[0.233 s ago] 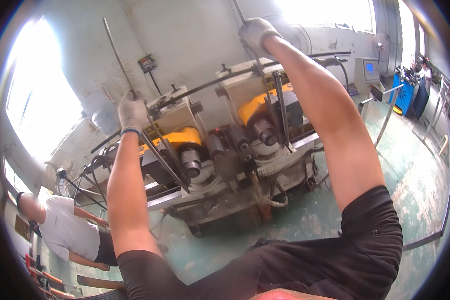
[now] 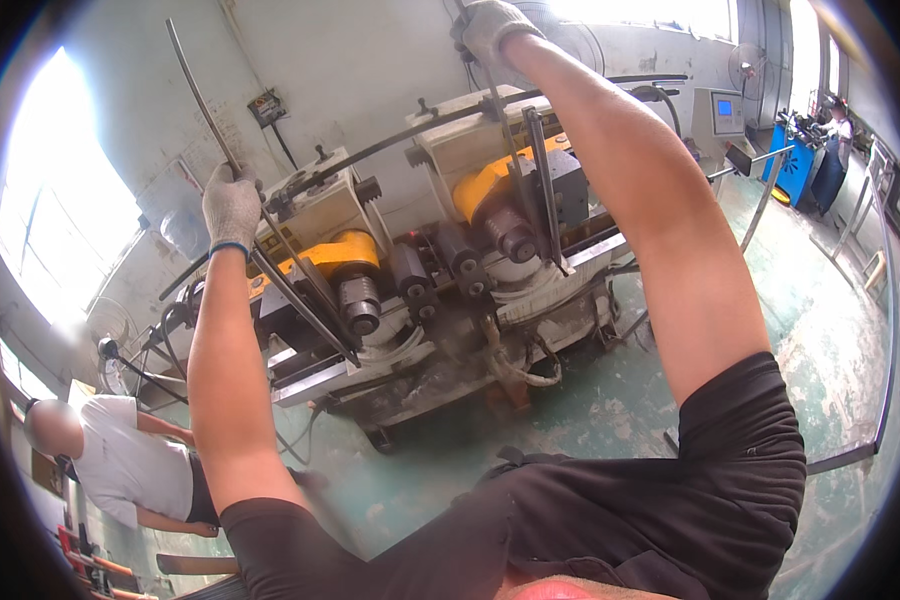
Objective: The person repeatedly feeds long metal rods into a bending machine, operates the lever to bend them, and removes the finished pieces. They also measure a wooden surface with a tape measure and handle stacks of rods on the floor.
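My left hand (image 2: 233,207), in a pale knit glove, is closed round a long thin metal bar (image 2: 198,95). The bar rises past the hand and slants down toward the left head of a bending machine (image 2: 342,250). Higher up on the right, my gloved right hand (image 2: 495,35) is wrapped round another bar length (image 2: 500,110), which runs down by the machine's right head (image 2: 485,190). I cannot tell whether the two lengths join. Both heads have yellow parts and dark ribbed cylinders, one of them the left cylinder (image 2: 360,305). My arms are raised and wide apart.
A long dark bar (image 2: 370,150) spans the machine's back. Metal strips, one of them the right strip (image 2: 543,185), slant in front of the heads. A person in a white shirt (image 2: 130,455) stands at left. Another person (image 2: 835,150) is by a blue machine (image 2: 793,165) far right.
The whole view has shifted, so the machine and both hands sit slightly farther left and higher. Both hands keep their grip, with little movement against the machine.
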A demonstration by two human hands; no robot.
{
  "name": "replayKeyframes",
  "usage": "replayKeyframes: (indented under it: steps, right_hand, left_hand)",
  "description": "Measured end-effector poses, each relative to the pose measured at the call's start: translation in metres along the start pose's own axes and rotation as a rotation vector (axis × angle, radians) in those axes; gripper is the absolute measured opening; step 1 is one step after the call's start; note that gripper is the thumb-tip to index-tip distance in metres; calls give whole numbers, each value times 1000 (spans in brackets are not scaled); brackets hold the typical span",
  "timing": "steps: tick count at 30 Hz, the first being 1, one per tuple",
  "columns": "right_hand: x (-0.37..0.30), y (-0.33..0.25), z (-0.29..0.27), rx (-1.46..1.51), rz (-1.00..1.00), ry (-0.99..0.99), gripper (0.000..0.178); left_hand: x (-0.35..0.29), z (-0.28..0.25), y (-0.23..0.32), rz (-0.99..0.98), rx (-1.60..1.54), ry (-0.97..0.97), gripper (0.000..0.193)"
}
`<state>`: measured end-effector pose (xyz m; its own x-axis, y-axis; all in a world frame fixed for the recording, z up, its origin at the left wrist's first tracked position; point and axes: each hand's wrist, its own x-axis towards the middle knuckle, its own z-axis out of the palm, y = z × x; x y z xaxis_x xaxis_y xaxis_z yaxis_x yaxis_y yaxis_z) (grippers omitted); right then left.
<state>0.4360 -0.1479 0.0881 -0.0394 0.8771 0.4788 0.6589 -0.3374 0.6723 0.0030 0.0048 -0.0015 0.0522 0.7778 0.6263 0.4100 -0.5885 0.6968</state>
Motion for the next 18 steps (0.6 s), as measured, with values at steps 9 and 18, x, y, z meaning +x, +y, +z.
replayKeyframes:
  steps: [9,18]
  right_hand:
    - [-4,-5,-3,-95,-67,9,20]
    - [-15,4,10,-9,18,8,20]
  left_hand:
    - [-8,-2,6,-22,-30,9,22]
    - [-11,-12,8,-55,-22,45,21]
